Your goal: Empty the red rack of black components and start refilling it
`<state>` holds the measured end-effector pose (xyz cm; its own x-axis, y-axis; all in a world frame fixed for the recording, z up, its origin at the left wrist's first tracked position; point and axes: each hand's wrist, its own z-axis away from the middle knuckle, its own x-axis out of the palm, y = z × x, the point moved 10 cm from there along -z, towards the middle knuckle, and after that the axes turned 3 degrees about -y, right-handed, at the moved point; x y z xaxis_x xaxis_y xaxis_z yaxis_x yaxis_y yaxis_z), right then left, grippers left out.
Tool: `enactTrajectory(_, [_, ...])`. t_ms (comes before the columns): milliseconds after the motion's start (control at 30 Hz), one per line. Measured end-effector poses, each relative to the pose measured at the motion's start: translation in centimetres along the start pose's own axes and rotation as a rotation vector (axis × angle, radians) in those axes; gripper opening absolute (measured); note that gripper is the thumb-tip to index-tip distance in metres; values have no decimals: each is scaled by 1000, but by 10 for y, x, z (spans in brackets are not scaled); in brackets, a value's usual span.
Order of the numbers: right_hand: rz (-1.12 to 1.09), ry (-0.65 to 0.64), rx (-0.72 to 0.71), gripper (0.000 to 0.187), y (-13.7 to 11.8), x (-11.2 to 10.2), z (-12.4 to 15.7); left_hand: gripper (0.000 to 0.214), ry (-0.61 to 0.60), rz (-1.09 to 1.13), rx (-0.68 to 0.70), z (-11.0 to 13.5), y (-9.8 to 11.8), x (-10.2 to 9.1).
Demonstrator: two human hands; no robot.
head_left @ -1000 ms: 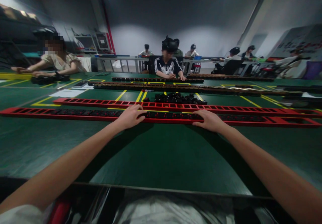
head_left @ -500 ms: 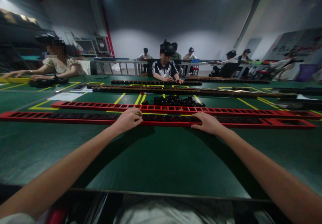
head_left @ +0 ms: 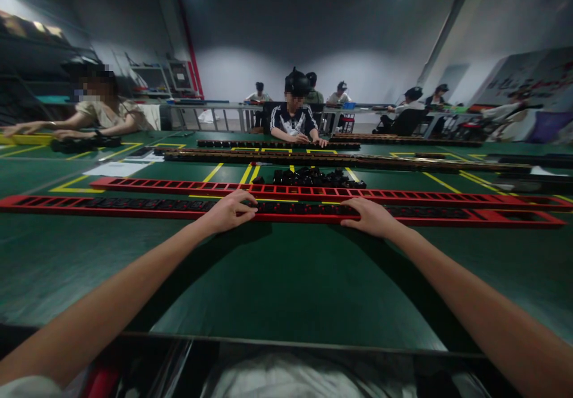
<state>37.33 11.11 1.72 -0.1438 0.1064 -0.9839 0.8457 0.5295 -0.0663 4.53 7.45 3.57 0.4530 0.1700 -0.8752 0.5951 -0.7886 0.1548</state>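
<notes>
A long red slotted frame (head_left: 298,218) lies across the green table in front of me, many of its slots filled with black parts (head_left: 174,206). My left hand (head_left: 230,212) is bent around this frame left of centre, thumb towards me and fingers over the top. To the right, my right hand (head_left: 369,218) grips the same frame, its thumb along the near side and fingers reaching over it. Whether a small part is under the left fingertips is hidden. Just behind lies a second red frame (head_left: 210,188) with open slots.
A heap of black parts (head_left: 313,177) lies behind the second frame. Farther back, long dark strips (head_left: 277,158) cross the table, with a white sheet (head_left: 119,169) at left. A co-worker (head_left: 293,120) sits opposite, another (head_left: 110,111) at left.
My left hand has shifted very slightly to the right along the frame. My right hand stays practically where it was, and the frames have not visibly moved.
</notes>
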Motion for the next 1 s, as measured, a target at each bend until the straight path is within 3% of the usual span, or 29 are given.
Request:
enactTrajectory(233, [-4, 5, 7, 57, -1, -3, 0, 26, -30, -125, -57, -3, 1, 5])
enactTrajectory(433, [-7, -3, 9, 59, 2, 0, 0, 39, -116, -159, -144, -5, -3, 22])
enactTrajectory(600, [-9, -4, 14, 59, 2, 0, 0, 52, -173, -144, -125, -3, 0, 33])
enactTrajectory(1000, [-6, -31, 23, 59, 0, 0, 0, 54, -212, -144, -48, -7, 16, 36])
